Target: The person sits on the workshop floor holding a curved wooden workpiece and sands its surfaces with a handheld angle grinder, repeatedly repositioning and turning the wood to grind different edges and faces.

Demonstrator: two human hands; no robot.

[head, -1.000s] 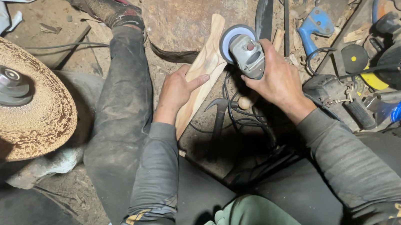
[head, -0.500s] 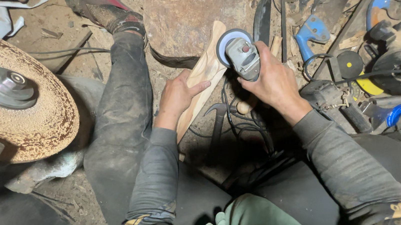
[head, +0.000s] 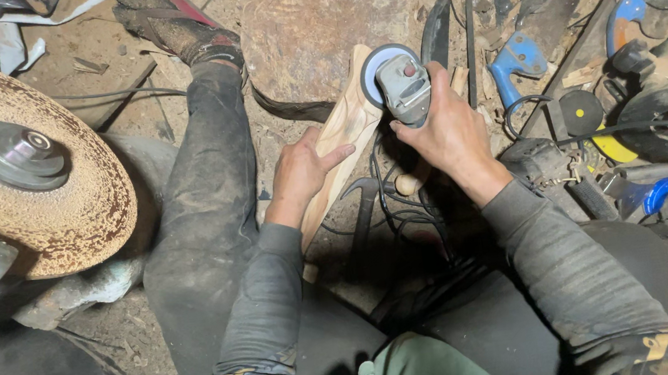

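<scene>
Grip check: your left hand (head: 299, 175) clasps the pale wooden plank (head: 341, 140); your right hand (head: 449, 128) grasps the grey angle grinder (head: 400, 86), touching the plank's far end.

We wear a dusty grey long-sleeved top, its sleeves (head: 272, 303) ribbed and creased down to the wrists, with black patches marked in yellow at the upper arms. Our hands, left (head: 299, 175) and right (head: 449, 128), are bare, with no gloves. Our trousers (head: 202, 202) are dark and smeared with dust, and a worn, dirty shoe (head: 173, 21) with reddish trim covers one foot.
</scene>
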